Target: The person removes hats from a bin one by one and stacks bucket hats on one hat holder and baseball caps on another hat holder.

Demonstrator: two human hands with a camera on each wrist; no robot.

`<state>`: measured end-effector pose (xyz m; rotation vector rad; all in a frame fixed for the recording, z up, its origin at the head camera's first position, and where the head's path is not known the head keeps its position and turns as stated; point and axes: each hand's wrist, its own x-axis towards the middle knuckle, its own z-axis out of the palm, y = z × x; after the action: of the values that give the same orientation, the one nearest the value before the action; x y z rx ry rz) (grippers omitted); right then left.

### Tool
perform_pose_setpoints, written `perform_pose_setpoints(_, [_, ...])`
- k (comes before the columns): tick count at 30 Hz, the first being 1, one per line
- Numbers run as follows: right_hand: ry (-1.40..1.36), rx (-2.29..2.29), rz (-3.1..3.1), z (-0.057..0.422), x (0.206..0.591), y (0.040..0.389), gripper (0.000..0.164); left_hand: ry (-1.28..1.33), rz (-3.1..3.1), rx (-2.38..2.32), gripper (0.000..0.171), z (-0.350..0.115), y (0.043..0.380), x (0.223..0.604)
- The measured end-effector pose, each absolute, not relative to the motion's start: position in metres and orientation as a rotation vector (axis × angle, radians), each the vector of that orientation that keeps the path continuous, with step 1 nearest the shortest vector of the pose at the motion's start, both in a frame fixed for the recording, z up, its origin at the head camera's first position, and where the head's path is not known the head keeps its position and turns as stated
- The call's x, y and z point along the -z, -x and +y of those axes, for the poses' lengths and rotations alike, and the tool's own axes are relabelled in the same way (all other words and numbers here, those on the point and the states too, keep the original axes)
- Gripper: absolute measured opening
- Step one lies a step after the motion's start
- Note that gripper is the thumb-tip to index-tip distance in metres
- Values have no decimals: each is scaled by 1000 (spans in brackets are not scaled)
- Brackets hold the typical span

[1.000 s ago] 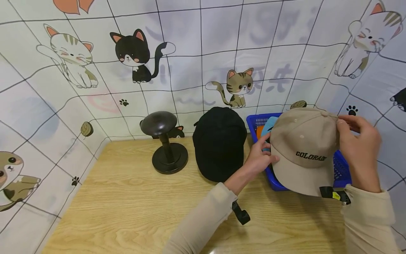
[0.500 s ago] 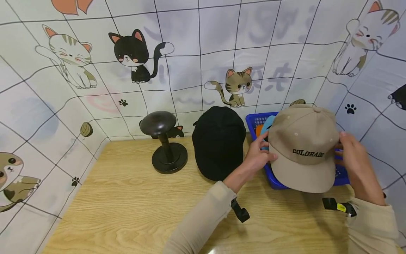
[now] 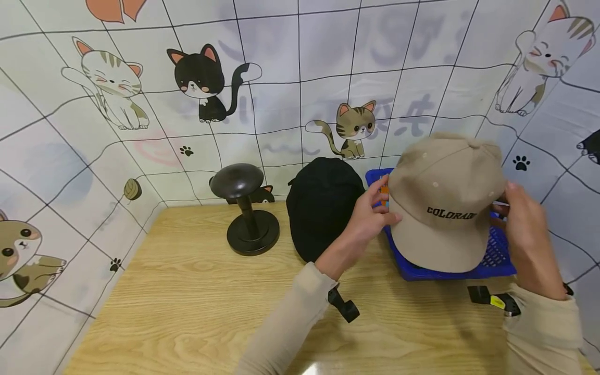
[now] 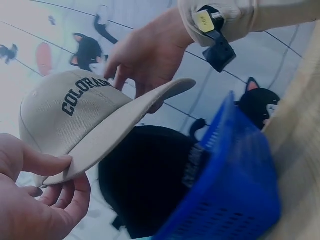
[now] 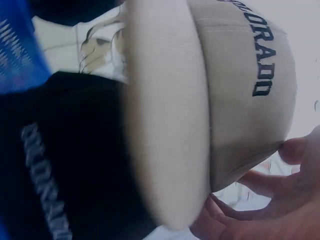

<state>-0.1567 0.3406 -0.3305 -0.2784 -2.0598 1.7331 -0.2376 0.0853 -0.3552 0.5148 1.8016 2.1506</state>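
Observation:
A beige baseball cap (image 3: 450, 179) with "COLORADO" lettering is held up over the blue basket (image 3: 499, 252), its brim toward me. My left hand (image 3: 367, 221) pinches its edge where brim meets crown, thumb on top and fingers beneath, as the left wrist view shows. On the other side, my right hand (image 3: 529, 229) grips the lower rim of the crown between thumb and fingers (image 5: 260, 182). Below the beige brim, a black cap (image 5: 55, 165) with pale lettering appears at the basket in the right wrist view; the beige cap hides it in the head view.
Another black cap (image 3: 323, 203) lies on the wooden table (image 3: 187, 291), left of the basket and partly behind my left forearm. Further left stands a dark hat stand (image 3: 250, 229) with a rounded top. A cat-patterned wall covering (image 3: 276, 114) closes off the back and sides.
The beige cap has risen and shifted slightly left with both hands. My right hand has moved down from the back of the crown to its side, near the rim.

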Motion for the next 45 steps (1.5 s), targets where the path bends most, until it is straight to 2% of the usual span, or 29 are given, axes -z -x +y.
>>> perform_pose_setpoints(8, [257,-1823,-1800,291,313,177,6,-653,1919,-2206,89,45,237,340])
perform_pose_setpoints(16, [-39,-1742,-1913,249,321,188,26,-734,1959,-2269,88,-8,236,338])
perform_pose_setpoints(24, [-331,-1796,-2056,215,340,195,48,-599,1883,-2359,86,-59,241,361])
perform_pose_setpoints(35, [-326,-1633,-2351,183,359,212,72,-479,1897,-2368,88,-97,254,384])
perform_pose_setpoints(45, [-228,-1577,-2427,179,371,222,72,-396,1879,-2328,83,-104,260,394])
